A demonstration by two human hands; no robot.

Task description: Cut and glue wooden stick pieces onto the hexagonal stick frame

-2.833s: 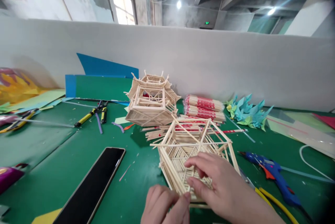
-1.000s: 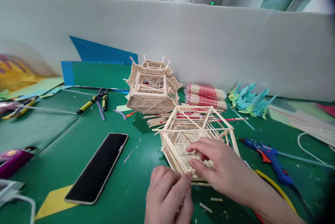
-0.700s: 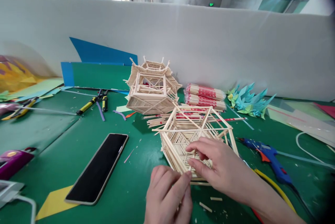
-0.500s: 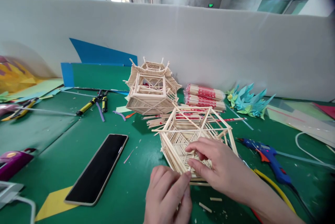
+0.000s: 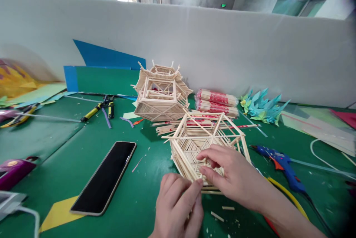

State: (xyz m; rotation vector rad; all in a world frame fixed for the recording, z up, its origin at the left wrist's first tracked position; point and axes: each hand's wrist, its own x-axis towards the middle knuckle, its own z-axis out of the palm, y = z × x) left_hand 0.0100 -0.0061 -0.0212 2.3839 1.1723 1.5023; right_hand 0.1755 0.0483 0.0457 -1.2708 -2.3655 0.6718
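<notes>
A six-sided frame of thin wooden sticks (image 5: 191, 149) lies in front of me, its floor laid in a web-like pattern. At its near corner, my left hand (image 5: 180, 202) pinches the stick frame between thumb and forefinger. My right hand (image 5: 222, 167) reaches over the near right side, fingers curled and the thumb bent toward them around a short upright stick. The palm hides part of the frame. Behind stands a finished-looking stick pavilion (image 5: 160, 98) with a flared roof. Short stick offcuts (image 5: 217, 216) lie near my right wrist.
Bundled sticks (image 5: 217, 102) lie behind the frame. To the right are a blue glue gun (image 5: 280, 160) and blue paper leaves (image 5: 261, 106). A phone (image 5: 104, 178), yellow-handled pliers (image 5: 96, 110) and a purple tool (image 5: 16, 173) lie left. A white partition (image 5: 222, 52) borders the back.
Both hands keep almost the same places on the stick frame. The view has shifted very slightly; nothing else has visibly moved.
</notes>
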